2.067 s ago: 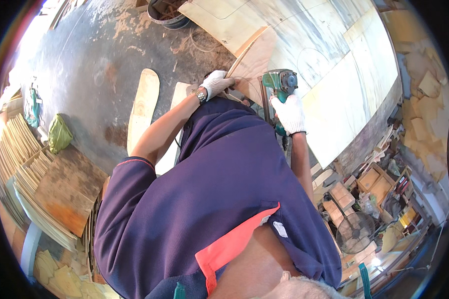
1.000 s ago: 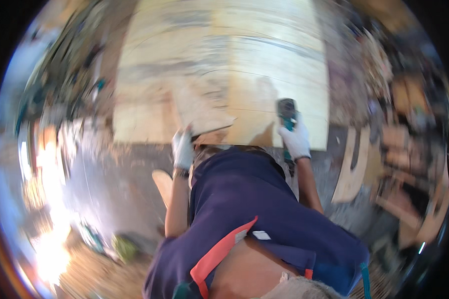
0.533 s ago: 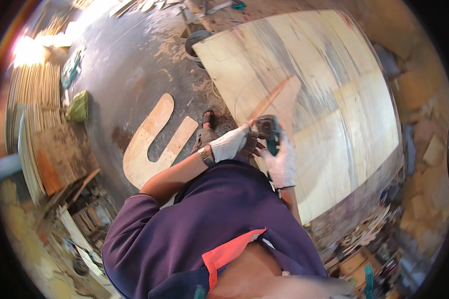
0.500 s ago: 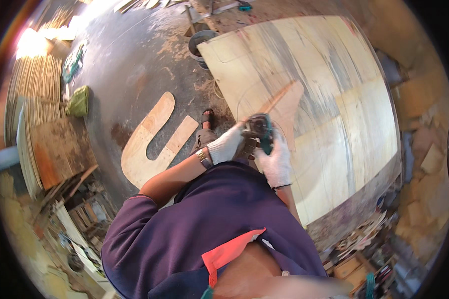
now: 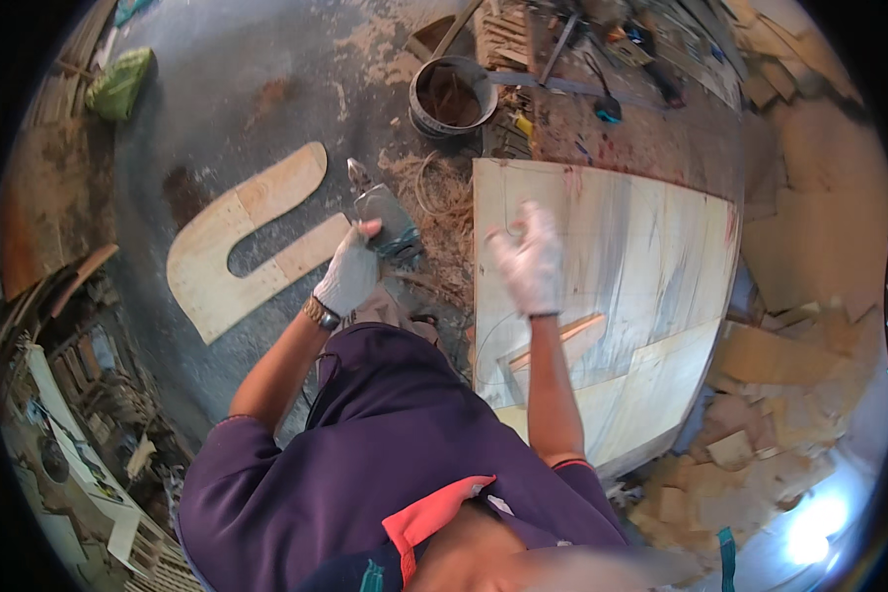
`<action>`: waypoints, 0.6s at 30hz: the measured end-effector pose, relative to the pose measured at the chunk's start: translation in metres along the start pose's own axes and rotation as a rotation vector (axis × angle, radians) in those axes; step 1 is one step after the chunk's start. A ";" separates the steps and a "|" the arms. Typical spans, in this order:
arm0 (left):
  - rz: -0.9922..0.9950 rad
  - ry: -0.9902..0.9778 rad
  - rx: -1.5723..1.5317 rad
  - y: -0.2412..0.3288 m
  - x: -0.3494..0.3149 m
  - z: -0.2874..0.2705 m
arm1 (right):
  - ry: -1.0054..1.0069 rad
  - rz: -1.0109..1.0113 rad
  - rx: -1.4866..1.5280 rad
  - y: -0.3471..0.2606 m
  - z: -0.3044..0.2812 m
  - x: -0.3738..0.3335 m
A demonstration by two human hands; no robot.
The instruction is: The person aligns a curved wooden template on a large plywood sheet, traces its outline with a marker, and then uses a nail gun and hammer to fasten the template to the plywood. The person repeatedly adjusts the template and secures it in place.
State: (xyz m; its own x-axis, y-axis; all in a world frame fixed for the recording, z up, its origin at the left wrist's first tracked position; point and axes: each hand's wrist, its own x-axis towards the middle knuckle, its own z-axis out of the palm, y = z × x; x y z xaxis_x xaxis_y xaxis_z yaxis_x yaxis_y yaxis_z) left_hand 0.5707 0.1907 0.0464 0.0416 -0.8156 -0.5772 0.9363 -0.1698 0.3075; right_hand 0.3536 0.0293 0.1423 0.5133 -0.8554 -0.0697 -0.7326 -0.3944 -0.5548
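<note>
My left hand (image 5: 348,274), in a white knit glove, grips a handheld power tool (image 5: 389,219) with a grey metal plate and a dark teal body; its exact kind is unclear. It hangs over the floor, near one arm of a U-shaped plywood piece (image 5: 192,276). My right hand (image 5: 530,259), gloved too and smeared by motion, is held above a large pale plywood sheet (image 5: 651,257), its fingers apart and nothing in them. Under my right forearm a small cut wood piece (image 5: 574,345) lies on the sheet, which bears drawn curved lines.
Past the sheet, a workbench (image 5: 622,143) carries hand tools and a teal-ended brush-like item (image 5: 608,109). A bucket (image 5: 452,97) stands on the floor amid sawdust (image 5: 434,187). Wood offcuts (image 5: 760,434) pile up on the right; a green sack (image 5: 120,84) is at the far left.
The power tool has gone from both hands into my left alone, leftward off the sheet. My right hand has let go and reached forward. The cut piece now lies lower on the sheet; the view has turned.
</note>
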 end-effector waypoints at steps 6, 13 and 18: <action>0.136 0.196 0.377 0.020 0.129 -0.027 | 0.228 0.199 -0.011 0.104 0.022 0.215; 0.032 0.099 1.143 -0.025 0.244 -0.019 | 0.178 0.481 -0.155 0.153 0.058 0.347; -0.173 -0.190 1.015 -0.064 0.274 -0.001 | 0.220 0.467 -0.609 0.148 0.077 0.350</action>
State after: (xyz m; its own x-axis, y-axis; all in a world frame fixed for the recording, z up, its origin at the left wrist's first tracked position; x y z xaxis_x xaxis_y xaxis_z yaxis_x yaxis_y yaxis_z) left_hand 0.5226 -0.0211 -0.1319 -0.2024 -0.7946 -0.5724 0.1880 -0.6052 0.7736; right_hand 0.4596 -0.3027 -0.0276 0.0392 -0.9991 0.0173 -0.9982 -0.0383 0.0464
